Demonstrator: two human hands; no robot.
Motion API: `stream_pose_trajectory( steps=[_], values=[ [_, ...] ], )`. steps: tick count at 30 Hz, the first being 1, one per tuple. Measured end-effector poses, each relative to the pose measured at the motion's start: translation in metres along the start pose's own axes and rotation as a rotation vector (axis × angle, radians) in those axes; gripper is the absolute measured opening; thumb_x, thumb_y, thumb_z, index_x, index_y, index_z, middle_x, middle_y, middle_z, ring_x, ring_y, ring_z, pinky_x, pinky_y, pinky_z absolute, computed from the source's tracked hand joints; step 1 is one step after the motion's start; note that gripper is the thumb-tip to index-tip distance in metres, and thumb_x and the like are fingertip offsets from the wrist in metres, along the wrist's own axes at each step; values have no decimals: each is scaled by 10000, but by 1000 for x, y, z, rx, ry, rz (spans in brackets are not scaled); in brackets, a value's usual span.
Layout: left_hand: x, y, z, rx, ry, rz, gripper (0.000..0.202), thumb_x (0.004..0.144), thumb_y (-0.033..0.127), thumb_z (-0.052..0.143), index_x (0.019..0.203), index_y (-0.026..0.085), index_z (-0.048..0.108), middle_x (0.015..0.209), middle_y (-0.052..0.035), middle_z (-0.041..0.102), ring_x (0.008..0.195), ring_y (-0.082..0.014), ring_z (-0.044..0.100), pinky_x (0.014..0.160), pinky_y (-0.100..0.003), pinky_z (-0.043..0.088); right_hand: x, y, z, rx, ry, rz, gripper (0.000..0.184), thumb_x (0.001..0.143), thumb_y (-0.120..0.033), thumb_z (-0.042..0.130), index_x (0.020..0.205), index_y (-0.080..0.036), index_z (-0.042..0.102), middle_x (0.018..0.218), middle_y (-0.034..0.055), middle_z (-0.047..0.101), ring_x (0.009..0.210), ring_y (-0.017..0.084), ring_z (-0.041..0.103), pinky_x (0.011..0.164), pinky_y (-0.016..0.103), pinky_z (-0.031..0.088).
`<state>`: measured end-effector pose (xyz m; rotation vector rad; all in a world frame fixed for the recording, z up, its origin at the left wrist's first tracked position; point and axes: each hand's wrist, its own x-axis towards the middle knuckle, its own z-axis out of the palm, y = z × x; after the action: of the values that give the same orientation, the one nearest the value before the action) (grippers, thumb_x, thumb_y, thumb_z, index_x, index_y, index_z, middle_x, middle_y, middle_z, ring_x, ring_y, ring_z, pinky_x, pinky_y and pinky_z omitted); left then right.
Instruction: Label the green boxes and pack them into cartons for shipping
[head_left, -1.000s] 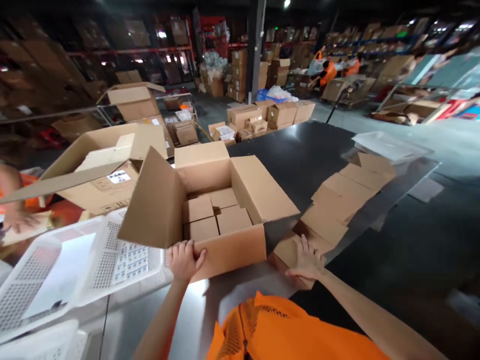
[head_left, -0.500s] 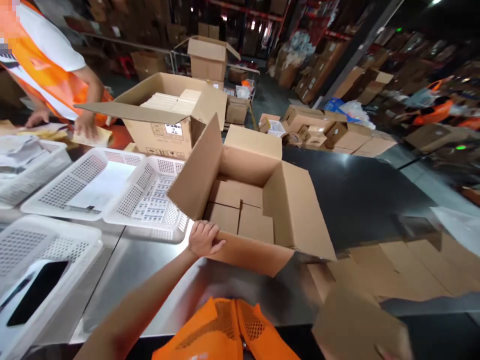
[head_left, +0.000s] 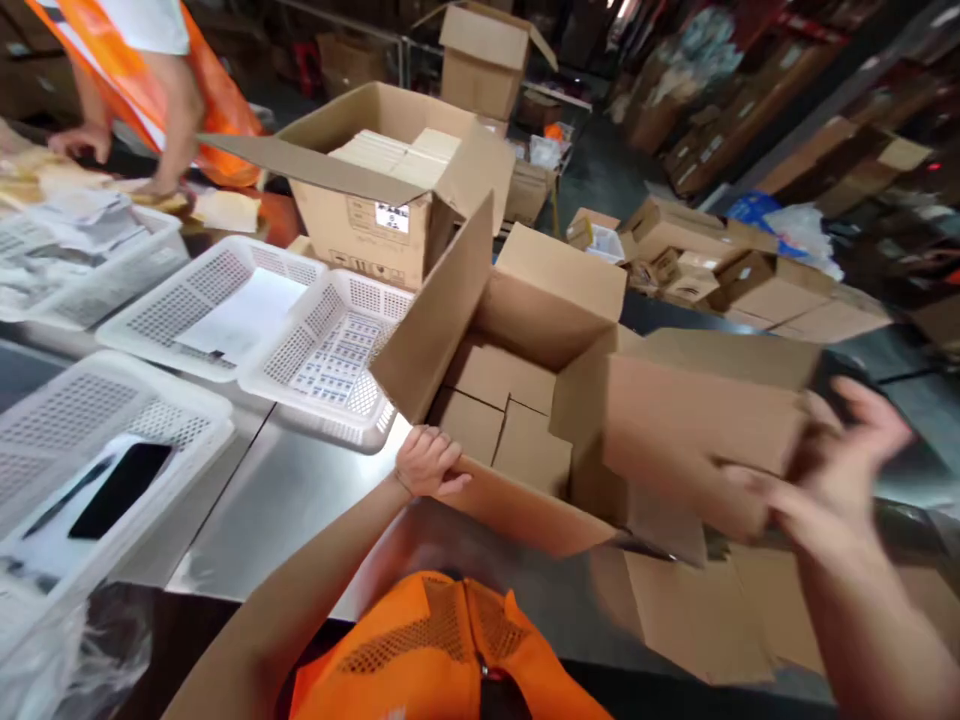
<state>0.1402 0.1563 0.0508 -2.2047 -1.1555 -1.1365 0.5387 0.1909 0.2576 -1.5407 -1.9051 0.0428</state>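
Cardboard carton [head_left: 525,400] sits open on the steel counter [head_left: 300,500], straight ahead of the orange vest [head_left: 442,650], its flaps standing up and several small brown boxes [head_left: 495,410] packed flat across its bottom. The left hand [head_left: 429,462] is clenched over the carton's near rim, at its left corner, fingers curled over the edge and thumb on the outside wall. The right hand [head_left: 817,470] is up at the carton's right side, grasping a small brown box [head_left: 705,410] by its right end; the box is in the air, level with the carton's right wall and partly in front of it, blurred by motion. Below that box, flat cardboard pieces [head_left: 705,610] lie on the counter, just right of the carton.

Left of the carton, white perforated baskets [head_left: 225,300] stand side by side, the nearest touching its left flap and holding a sheet of labels [head_left: 330,365]. A nearer basket [head_left: 90,440] holds a dark flat device [head_left: 120,477]. Behind the baskets stands a bigger open carton [head_left: 375,200] filled with pale packets. At the far left another person in an orange vest [head_left: 150,70] leans with both hands on papers. More cartons are piled on the floor beyond.
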Motion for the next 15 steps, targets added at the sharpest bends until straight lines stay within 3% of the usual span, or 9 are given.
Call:
stream_pose_trajectory(
  steps=[2, 3, 7, 10, 15],
  values=[
    [0, 1, 1, 19, -6, -8, 454, 935, 573, 437, 829, 212, 691, 777, -71, 678, 832, -242, 588, 839, -394, 432, 48, -10, 36, 33, -130, -77, 1297, 535, -795, 790, 1574, -337, 162, 1557, 146, 358, 1415, 386, 422, 1107, 569, 415],
    [0, 1, 2, 28, -7, -13, 459, 934, 575, 429, 825, 215, 692, 771, -69, 676, 829, -239, 584, 836, -394, 434, 69, -15, 57, -20, -228, -109, 1270, 507, -722, 829, 1546, -318, 219, 1545, 155, 360, 1418, 393, 414, 1116, 559, 392],
    [1, 4, 4, 50, 5, -28, 500, 954, 576, 370, 798, 222, 687, 746, -58, 661, 795, -220, 565, 830, -383, 436, 121, -23, 130, -490, -649, -298, 1105, 495, -423, 871, 1473, -221, 400, 1555, 233, 306, 1429, 442, 336, 1113, 568, 284],
    [0, 5, 7, 44, 21, -33, 517, 966, 574, 343, 776, 230, 679, 725, -42, 643, 785, -205, 560, 821, -362, 431, 131, -13, 162, -646, -816, -383, 1031, 529, -381, 859, 1459, -194, 455, 1517, 266, 326, 1380, 452, 350, 1061, 569, 280],
    [-5, 3, 9, 22, 27, -37, 478, 957, 553, 373, 766, 237, 676, 738, -39, 638, 797, -203, 558, 826, -367, 415, 119, 10, 191, -615, -929, -272, 1041, 628, -440, 817, 1526, -177, 361, 1470, 268, 387, 1315, 418, 422, 979, 533, 364]
  ],
)
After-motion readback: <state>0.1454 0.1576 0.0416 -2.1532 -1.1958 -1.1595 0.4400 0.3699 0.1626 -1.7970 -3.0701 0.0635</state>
